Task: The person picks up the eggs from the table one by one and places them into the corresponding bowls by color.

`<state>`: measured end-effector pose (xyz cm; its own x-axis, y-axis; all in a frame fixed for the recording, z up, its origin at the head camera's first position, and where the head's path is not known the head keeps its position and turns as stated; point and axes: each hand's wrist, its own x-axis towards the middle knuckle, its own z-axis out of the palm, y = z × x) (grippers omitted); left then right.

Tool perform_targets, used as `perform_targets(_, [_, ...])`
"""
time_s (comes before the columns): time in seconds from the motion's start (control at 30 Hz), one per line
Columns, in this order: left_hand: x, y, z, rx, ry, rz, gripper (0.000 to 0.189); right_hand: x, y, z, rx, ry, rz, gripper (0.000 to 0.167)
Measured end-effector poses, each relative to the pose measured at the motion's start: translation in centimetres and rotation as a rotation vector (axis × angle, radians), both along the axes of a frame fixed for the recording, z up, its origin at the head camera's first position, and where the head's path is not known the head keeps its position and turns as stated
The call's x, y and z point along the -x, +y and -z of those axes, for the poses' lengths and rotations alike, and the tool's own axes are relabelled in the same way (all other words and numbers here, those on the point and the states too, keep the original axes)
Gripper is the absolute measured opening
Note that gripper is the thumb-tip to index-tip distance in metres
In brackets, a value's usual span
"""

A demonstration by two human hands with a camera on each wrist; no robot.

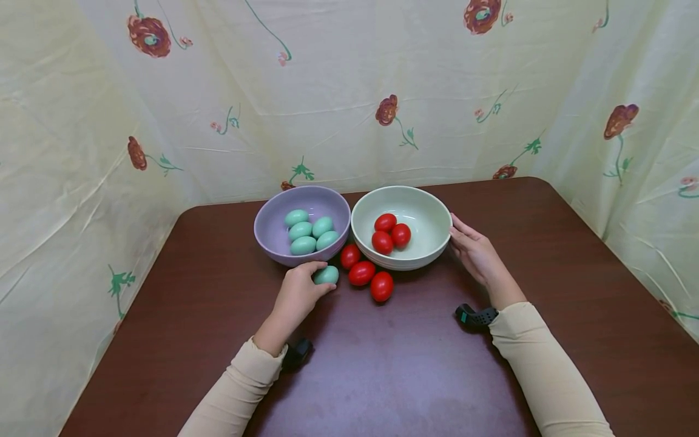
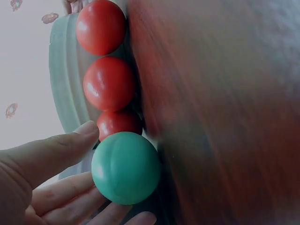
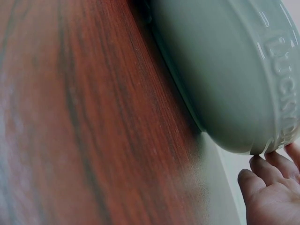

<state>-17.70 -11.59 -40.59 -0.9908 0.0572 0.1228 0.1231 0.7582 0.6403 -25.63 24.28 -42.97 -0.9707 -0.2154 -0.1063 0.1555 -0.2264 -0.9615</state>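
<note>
My left hand has thumb and fingers around a green egg at the front of the purple bowl. In the left wrist view the thumb lies at one side of that egg and the other fingers pass behind it. Three red eggs sit beside it on the table, in front of the pale green bowl. My right hand rests its fingertips on that bowl's outer right side. In the right wrist view those fingers reach the bowl wall below raised lettering.
Several green eggs lie inside the purple bowl, and three red eggs inside the pale green one. Both bowls stand side by side near the back edge of the brown table. Flowered cloth hangs behind.
</note>
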Motion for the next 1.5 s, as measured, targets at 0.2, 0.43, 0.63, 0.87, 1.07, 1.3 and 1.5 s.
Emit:
perform_targets(0.2, [0.0,0.2,0.2,0.027,-0.053,0.013,0.042,0.0,0.1,0.1,0.003,0.001,-0.005,0.068])
perform_targets(0.43, [0.1,0.4,0.2,0.037,-0.059,0.021,0.041,-0.1,0.1,-0.1,-0.010,0.010,-0.007,0.068])
perform_targets(0.63, [0.0,0.4,0.2,0.048,-0.066,0.027,0.039,0.0,0.1,0.1,-0.005,-0.001,0.002,0.066])
perform_targets(0.87, [-0.3,0.4,0.1,0.048,-0.040,0.034,0.037,0.0,0.1,0.3,0.008,0.009,0.001,0.066])
perform_targets(1.07, [-0.4,0.3,-0.5,0.033,0.005,0.035,0.037,-0.1,0.0,0.1,-0.013,0.009,0.005,0.066])
perform_targets(1.3, [-0.5,0.2,-1.5,0.020,0.001,0.034,0.038,-0.2,0.1,-0.3,0.002,0.005,0.002,0.068])
perform_targets(1.5, [-0.5,0.0,-2.9,-0.008,-0.009,0.033,0.040,-0.1,0.1,-0.2,0.004,0.000,0.001,0.066])
